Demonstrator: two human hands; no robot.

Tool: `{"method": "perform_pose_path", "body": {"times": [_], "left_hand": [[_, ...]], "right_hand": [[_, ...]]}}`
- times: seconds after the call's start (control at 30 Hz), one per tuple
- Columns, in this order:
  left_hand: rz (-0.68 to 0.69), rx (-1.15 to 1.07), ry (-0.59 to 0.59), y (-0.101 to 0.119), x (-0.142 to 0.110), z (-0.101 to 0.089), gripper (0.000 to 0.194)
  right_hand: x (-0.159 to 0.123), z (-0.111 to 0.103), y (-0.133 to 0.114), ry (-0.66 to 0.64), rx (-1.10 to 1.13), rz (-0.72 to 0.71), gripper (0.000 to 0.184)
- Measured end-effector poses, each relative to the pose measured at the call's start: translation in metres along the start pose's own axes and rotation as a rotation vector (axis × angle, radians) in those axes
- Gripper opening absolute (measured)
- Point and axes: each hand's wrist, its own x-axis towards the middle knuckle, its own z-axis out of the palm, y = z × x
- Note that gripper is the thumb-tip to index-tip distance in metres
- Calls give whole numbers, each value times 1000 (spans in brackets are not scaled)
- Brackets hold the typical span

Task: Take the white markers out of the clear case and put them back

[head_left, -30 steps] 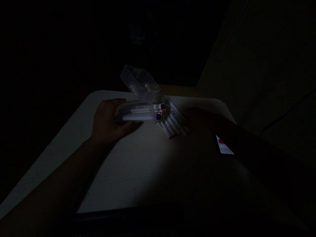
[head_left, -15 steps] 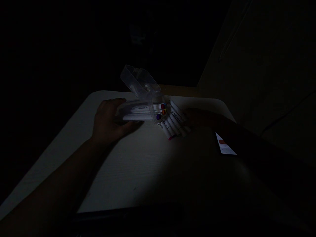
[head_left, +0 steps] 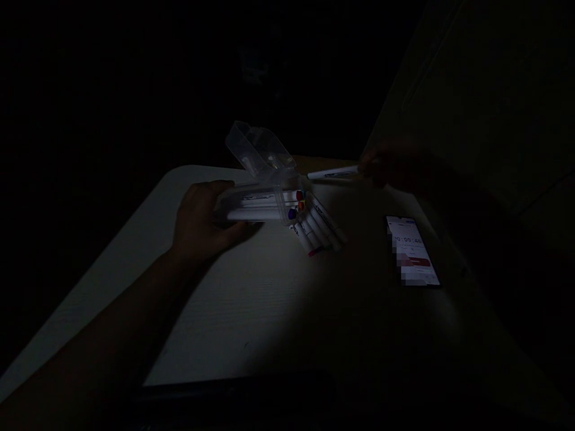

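My left hand (head_left: 200, 218) is wrapped round the closed end of a clear plastic case (head_left: 283, 206) lying on its side, its hinged lid (head_left: 263, 149) raised. Inside the case are several white markers (head_left: 258, 206), with red, orange and purple ends at the opening. In my right hand (head_left: 381, 164) is one white marker (head_left: 335, 173), pinched at its right end and held above the table, its other end pointing left toward the case. Several more white markers (head_left: 317, 224) lie fanned out beside the case's mouth. Darkness hides most of the right hand's fingers.
A phone (head_left: 413, 251) with a lit screen lies on the right of the pale table (head_left: 224, 299). Along the near edge is a dark object (head_left: 233, 389) that I cannot make out. The surroundings are very dark.
My right hand has moved up and to the right from the loose markers and now holds one of them. More of the phone shows. The left hand stays on the case.
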Motion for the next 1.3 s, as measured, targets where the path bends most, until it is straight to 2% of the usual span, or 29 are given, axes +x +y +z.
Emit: {"method": "perform_pose_path", "body": {"times": [0.07, 0.17, 0.4, 0.57, 0.77, 0.87, 1.07, 1.3], "left_hand": [[-1, 9, -10, 0, 0, 0, 65], [-22, 18, -18, -1, -1, 1, 67], [-50, 4, -23, 1, -1, 0, 62], [-45, 4, -30, 1, -1, 0, 65], [-50, 10, -29, 0, -3, 0, 65], [-43, 18, -31, -1, -3, 1, 65], [-59, 11, -34, -1, -3, 0, 65], [-60, 5, -35, 2, -2, -1, 66]], "right_hand": [[-5, -14, -8, 121, 37, 61, 15], [-16, -29, -23, 275, 53, 7, 18], [-33, -40, -47, 428, 106, -36, 19], [-36, -45, -52, 469, 69, -128, 21], [-41, -41, -60, 532, 193, -249, 11], [-42, -38, -57, 527, 263, -314, 14], [-44, -34, -58, 545, 197, -305, 19], [-45, -29, -63, 461, 164, -268, 27]]}}
